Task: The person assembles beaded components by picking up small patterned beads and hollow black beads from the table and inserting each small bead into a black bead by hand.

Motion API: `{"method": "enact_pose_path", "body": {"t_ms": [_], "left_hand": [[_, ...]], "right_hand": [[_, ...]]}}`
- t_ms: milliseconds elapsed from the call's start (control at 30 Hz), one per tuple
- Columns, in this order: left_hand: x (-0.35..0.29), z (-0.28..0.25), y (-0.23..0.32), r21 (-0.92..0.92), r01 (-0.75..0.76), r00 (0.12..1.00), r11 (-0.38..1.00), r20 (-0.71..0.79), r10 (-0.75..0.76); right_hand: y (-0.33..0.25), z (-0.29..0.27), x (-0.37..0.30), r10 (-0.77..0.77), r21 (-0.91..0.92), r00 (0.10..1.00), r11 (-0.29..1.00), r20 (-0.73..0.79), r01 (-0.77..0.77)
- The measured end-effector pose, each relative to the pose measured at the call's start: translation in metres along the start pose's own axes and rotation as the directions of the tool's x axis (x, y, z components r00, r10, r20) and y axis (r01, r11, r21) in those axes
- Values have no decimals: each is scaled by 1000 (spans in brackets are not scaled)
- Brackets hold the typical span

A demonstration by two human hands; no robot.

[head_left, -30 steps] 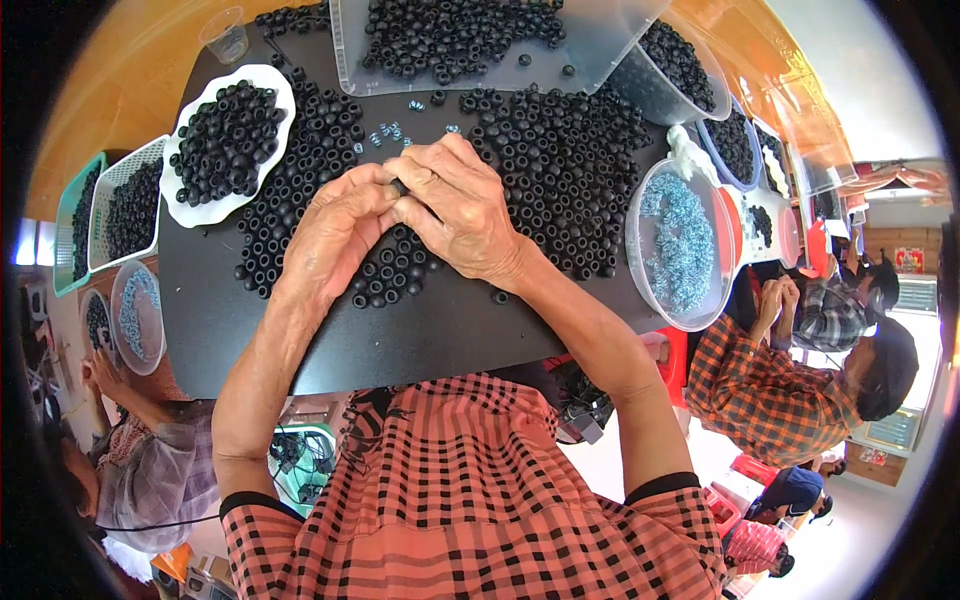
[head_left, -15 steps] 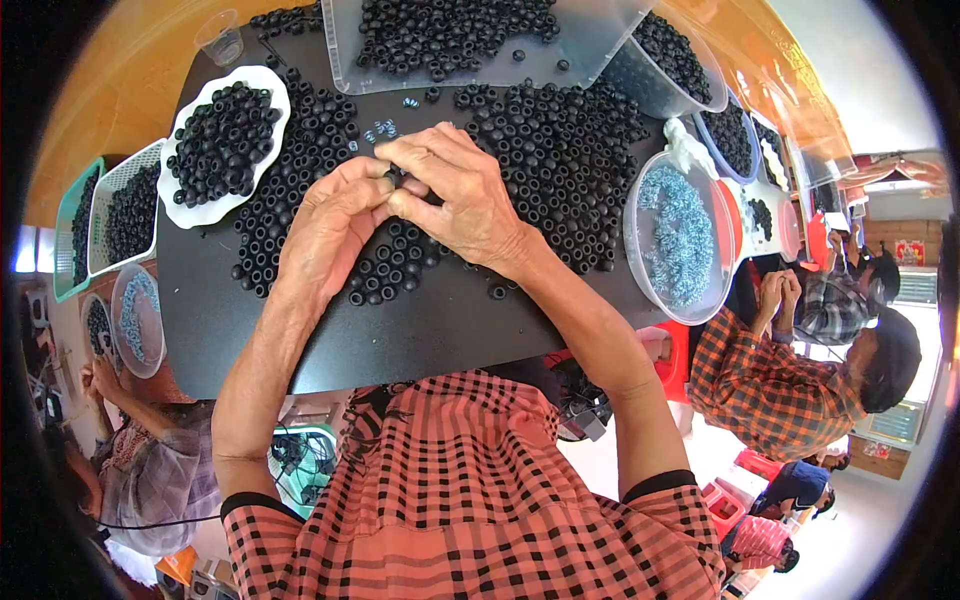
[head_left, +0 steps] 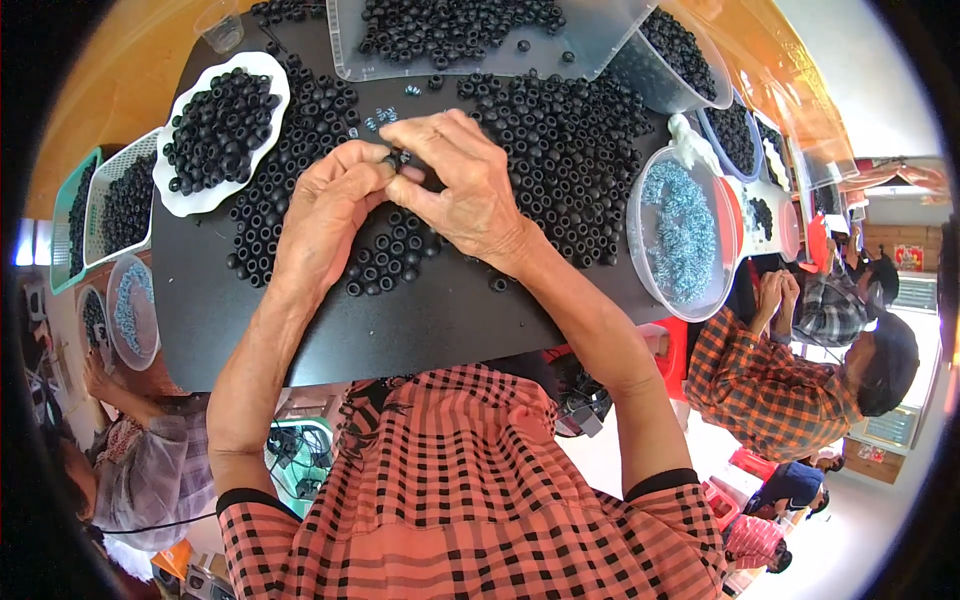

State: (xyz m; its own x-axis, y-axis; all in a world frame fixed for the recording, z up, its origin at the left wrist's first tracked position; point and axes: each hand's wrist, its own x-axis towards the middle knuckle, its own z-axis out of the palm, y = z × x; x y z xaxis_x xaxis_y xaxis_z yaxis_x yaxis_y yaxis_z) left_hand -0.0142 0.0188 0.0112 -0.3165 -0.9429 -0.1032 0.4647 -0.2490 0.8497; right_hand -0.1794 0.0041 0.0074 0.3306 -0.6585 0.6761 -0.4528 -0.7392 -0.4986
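Over the dark table, my left hand (head_left: 325,205) pinches a small black bead (head_left: 391,160) between thumb and fingertips. My right hand (head_left: 465,185) is curled round the same spot, its thumb and fingers closed on the bead from the right side. Fingers hide part of the bead. Just beyond my fingertips lie several small shiny blue pieces (head_left: 372,124). Loose black beads (head_left: 560,150) with holes spread across the tabletop on both sides of my hands, and a smaller group (head_left: 385,262) lies below them.
A white scalloped plate (head_left: 277,82) of black beads stands at left, a clear bin (head_left: 480,68) at the back. At right is a round tub (head_left: 640,280) of blue pieces. Baskets (head_left: 150,190) sit beyond the table's left edge (head_left: 158,300). Co-workers (head_left: 800,385) sit nearby.
The fingers of my right hand have parted a little around the bead, so more of it shows. Both hands stay close together; the whole view has shifted slightly.
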Motion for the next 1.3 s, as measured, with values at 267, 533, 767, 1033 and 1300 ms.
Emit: {"method": "enact_pose_path", "body": {"t_ms": [267,533,767,1033,1300], "left_hand": [[2,-7,-2,-89,64,998,994,-5,-64],[2,-8,0,-81,99,995,992,24,-97],[2,0,-1,111,-23,999,994,25,20],[3,7,4,163,75,990,984,110,-94],[0,9,3,154,10,999,988,33,-15]], "right_hand": [[0,0,2,-166,-169,986,973,-31,158],[1,6,-1,-154,-166,988,975,-29,147],[2,0,1,-106,-92,992,991,-64,100],[8,0,1,-160,-75,984,985,-81,155],[1,4,4,-211,-116,965,974,-152,195]]}}
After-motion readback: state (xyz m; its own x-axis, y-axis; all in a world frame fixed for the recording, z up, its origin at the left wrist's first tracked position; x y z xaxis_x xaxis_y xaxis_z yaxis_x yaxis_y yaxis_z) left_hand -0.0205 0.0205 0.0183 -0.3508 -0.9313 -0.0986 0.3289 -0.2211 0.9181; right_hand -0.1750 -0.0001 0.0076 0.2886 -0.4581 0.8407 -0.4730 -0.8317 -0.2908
